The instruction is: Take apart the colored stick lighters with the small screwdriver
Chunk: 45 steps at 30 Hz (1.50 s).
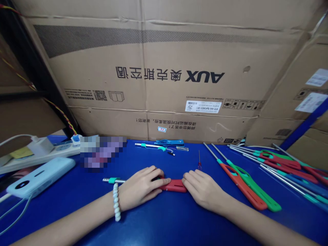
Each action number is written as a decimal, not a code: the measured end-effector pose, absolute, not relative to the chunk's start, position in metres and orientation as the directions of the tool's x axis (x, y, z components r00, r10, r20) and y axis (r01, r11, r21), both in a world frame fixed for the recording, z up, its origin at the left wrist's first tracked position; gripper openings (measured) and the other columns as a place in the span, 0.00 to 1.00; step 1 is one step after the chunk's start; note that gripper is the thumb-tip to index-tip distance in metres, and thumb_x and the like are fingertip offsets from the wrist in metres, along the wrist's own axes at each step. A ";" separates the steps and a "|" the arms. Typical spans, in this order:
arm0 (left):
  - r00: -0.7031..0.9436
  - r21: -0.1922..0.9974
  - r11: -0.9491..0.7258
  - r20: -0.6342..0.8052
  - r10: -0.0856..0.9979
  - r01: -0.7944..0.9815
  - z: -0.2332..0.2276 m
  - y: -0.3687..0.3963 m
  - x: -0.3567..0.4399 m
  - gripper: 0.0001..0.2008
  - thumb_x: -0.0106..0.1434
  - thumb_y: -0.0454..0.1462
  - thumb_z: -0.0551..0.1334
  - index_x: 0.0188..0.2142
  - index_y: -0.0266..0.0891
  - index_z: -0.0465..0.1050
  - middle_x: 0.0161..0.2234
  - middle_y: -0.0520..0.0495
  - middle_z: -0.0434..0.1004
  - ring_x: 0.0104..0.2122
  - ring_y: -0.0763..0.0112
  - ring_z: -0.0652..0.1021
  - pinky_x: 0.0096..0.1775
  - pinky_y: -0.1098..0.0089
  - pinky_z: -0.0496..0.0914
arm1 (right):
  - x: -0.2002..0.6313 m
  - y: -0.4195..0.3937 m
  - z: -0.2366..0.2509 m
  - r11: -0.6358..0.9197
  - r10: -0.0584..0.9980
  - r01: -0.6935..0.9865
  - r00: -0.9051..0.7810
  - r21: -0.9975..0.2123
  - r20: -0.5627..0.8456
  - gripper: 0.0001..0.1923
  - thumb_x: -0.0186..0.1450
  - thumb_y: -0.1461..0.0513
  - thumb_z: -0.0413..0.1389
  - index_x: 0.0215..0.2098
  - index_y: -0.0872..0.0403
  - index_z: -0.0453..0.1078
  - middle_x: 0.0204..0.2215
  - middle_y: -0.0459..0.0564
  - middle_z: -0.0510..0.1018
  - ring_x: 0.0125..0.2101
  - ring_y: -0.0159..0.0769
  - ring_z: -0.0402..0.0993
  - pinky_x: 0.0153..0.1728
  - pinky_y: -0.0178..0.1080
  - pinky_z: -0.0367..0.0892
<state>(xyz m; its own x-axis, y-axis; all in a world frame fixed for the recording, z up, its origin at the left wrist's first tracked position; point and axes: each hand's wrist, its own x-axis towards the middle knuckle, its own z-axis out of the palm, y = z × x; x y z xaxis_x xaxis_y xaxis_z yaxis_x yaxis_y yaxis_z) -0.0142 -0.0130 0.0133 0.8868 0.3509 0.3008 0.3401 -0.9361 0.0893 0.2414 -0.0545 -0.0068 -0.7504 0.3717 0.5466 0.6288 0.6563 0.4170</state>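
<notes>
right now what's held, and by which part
Red lighter: left hand grips the handle near its tube; right hand touches the butt end, grip unclear.

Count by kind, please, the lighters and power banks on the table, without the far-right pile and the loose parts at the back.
Lighters: 3 (red lighter, orange lighter, green lighter)
Power banks: 1 (pale blue power bank)
Total: 4

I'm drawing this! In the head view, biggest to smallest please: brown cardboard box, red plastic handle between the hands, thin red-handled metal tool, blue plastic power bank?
1. Cardboard box
2. Blue power bank
3. Red handle, partly covered
4. Red-handled tool
</notes>
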 end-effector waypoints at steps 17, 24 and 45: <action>0.890 0.132 -0.928 0.263 0.371 0.348 0.014 -0.015 -0.013 0.16 0.68 0.33 0.51 0.54 0.42 0.64 0.45 0.43 0.68 0.42 0.63 0.68 0.44 0.65 0.68 | 0.242 -0.050 -0.009 0.669 0.393 0.674 -0.680 0.315 0.619 0.12 0.68 0.68 0.46 0.31 0.58 0.68 0.27 0.50 0.73 0.28 0.35 0.67 0.31 0.37 0.59; 0.895 0.101 -0.926 0.236 0.378 0.365 0.015 -0.015 -0.013 0.17 0.69 0.34 0.51 0.56 0.43 0.62 0.47 0.42 0.67 0.42 0.63 0.69 0.44 0.63 0.68 | 0.254 -0.034 -0.008 0.481 0.543 0.804 -0.587 0.350 0.600 0.15 0.69 0.68 0.43 0.28 0.56 0.68 0.27 0.51 0.72 0.28 0.36 0.65 0.32 0.38 0.56; 0.732 0.196 -0.798 0.319 0.602 0.571 0.011 -0.012 -0.014 0.14 0.71 0.37 0.46 0.45 0.38 0.68 0.39 0.44 0.71 0.38 0.62 0.70 0.44 0.61 0.65 | 0.237 -0.056 0.004 0.676 0.696 0.730 -0.588 -0.099 0.412 0.11 0.65 0.60 0.55 0.45 0.57 0.66 0.40 0.55 0.71 0.39 0.42 0.65 0.41 0.44 0.63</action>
